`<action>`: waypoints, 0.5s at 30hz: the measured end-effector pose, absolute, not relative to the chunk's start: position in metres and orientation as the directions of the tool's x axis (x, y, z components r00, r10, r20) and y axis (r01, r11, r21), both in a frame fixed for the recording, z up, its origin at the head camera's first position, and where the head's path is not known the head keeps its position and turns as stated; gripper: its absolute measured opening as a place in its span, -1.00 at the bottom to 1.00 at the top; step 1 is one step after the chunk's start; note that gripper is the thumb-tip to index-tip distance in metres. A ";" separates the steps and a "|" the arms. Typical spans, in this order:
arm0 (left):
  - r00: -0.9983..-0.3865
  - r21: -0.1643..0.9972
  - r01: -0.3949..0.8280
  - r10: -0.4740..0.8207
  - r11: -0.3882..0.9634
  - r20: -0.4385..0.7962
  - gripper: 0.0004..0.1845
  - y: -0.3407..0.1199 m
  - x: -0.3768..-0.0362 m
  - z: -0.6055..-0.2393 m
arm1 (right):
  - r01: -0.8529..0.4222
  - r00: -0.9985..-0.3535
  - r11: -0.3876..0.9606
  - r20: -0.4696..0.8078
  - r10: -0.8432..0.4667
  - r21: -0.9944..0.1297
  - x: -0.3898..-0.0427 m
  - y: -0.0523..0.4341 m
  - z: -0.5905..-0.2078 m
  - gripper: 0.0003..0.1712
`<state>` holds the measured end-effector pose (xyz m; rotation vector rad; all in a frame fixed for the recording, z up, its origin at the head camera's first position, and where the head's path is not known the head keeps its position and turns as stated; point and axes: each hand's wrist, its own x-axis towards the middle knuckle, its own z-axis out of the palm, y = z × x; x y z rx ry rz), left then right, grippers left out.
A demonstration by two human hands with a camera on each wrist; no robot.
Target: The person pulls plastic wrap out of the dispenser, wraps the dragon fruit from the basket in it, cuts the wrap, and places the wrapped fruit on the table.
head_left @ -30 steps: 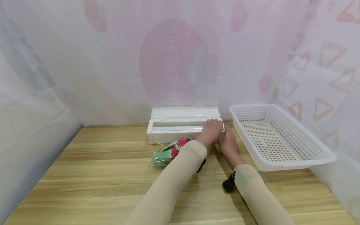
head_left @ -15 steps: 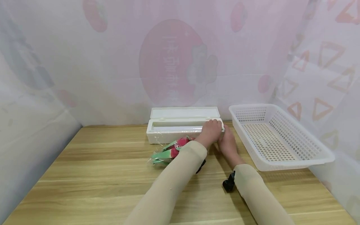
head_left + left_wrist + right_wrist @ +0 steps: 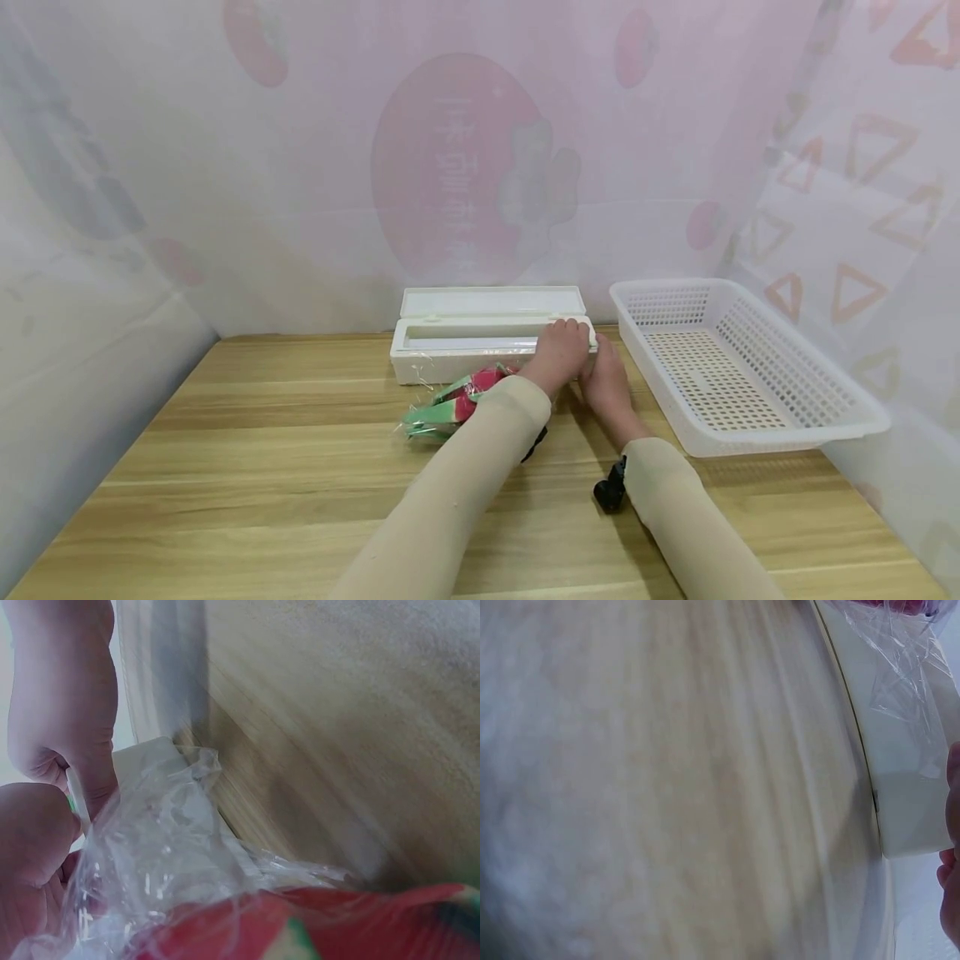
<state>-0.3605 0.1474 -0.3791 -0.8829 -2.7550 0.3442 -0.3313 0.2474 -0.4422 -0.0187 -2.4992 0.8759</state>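
A long white dispenser box stands at the back of the table with its lid open. My left hand lies over the box's right end, its fingers curled. In the left wrist view its fingertips pinch a thin white and green piece beside crumpled clear film. My right hand holds the box's right end from the side, its fingers mostly hidden; its fingertips show next to the box corner. A toy watermelon slice wrapped in film lies in front of the box.
A white perforated basket stands at the right of the wooden table. A printed curtain hangs close behind and on both sides. Black wrist-camera mounts sit under both sleeves.
My left hand has crept slightly left along the box's front rim. Otherwise nothing has visibly moved.
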 end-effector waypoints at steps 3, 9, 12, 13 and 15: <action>-0.804 -0.282 0.522 0.575 0.805 0.152 -0.68 0.146 -0.359 -0.379 | -0.136 -0.883 0.800 0.438 0.170 -0.584 -0.332 0.247 -0.442 -0.38; -0.824 -0.262 0.498 0.545 0.827 0.154 -0.71 0.140 -0.356 -0.374 | -0.126 -0.886 0.803 0.429 0.173 -0.583 -0.335 0.247 -0.441 -0.36; -0.826 -0.273 0.496 0.545 0.824 0.145 -0.69 0.136 -0.353 -0.372 | -0.128 -0.887 0.801 0.429 0.171 -0.584 -0.334 0.248 -0.442 -0.34; -0.825 -0.282 0.497 0.548 0.820 0.137 -0.67 0.134 -0.352 -0.372 | -0.131 -0.888 0.800 0.428 0.168 -0.586 -0.334 0.248 -0.442 -0.33; -0.823 -0.295 0.503 0.554 0.813 0.124 -0.63 0.131 -0.352 -0.372 | -0.132 -0.892 0.799 0.422 0.163 -0.587 -0.332 0.247 -0.443 -0.31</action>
